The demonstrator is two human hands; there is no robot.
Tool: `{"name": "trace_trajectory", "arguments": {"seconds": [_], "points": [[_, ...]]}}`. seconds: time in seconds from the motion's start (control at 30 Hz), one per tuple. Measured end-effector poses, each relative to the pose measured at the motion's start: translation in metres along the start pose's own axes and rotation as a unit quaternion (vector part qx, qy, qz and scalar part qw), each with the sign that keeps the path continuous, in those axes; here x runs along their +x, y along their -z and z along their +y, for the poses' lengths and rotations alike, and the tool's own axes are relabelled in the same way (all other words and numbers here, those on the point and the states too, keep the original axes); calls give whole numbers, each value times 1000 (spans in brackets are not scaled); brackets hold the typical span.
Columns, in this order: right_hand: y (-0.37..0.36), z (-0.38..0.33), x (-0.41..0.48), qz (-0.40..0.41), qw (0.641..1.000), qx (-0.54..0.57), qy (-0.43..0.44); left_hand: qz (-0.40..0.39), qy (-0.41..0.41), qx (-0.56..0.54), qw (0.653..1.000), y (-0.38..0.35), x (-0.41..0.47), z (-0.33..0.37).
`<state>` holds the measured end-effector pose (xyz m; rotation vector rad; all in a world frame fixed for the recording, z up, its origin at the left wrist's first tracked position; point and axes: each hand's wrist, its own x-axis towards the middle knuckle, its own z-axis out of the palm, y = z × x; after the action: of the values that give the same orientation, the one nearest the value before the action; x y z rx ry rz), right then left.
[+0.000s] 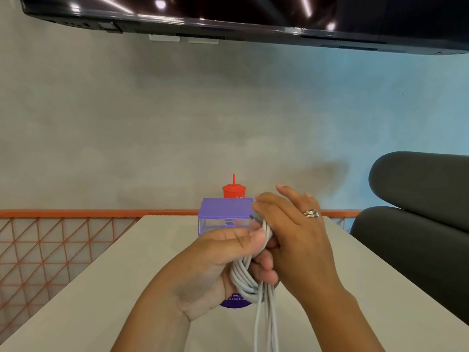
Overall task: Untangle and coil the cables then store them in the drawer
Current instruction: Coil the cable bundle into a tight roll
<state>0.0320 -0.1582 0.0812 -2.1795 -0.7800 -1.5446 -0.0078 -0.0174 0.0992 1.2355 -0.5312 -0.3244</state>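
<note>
While the orange mesh railing [50,245] fills the far left, the pale table [101,288] runs from it toward the centre.

Left hand [225,257]: raised over the table, thumb pressed across the cable [243,278], fingers curled round it from behind.

Cable: pale grey, smooth, several loops gathered into one elongated bundle. Long axis runs from the fingertips down toward the viewer. Loose strands hang off the lower end and leave the bottom edge. A dark connector tip shows at the top, pointing away toward the drawer box [223,212].

Drawer box: purple lid, clear body, on the table behind the hands. A red cup [233,193] stands behind it.

Right hand [297,237]: ringed, fingers bent over the bundle's top, one finger straight. Cannot tell whether it pinches the cable.

Dark chair [418,199]: far right.
</note>
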Motion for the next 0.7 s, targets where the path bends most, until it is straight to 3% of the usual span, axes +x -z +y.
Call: {"name": "trace_trajectory", "arguments": {"seconds": [0.07, 0.2, 0.43, 0.5, 0.6, 0.7], "points": [[-2, 0, -3, 11, 1000, -19, -22, 29, -2, 42, 999, -1, 2, -2], [-13, 0, -7, 31, 995, -45, -79, 160, -10, 186, 969, 0, 9, -10], [-7, -4, -2, 0, 999, 13, -38, 239, -131, 284, 919, -6, 13, -11], [-5, -9, 0, -43, 998, 18, -50, 246, -168, 335, 894, -5, 12, -9], [12, -18, 12, -220, 969, 8, -113, 227, -254, 466, 817, 3, 11, -13], [32, -13, 14, -343, 933, 30, -108, 179, -308, 573, 738, 12, 11, -18]]}}
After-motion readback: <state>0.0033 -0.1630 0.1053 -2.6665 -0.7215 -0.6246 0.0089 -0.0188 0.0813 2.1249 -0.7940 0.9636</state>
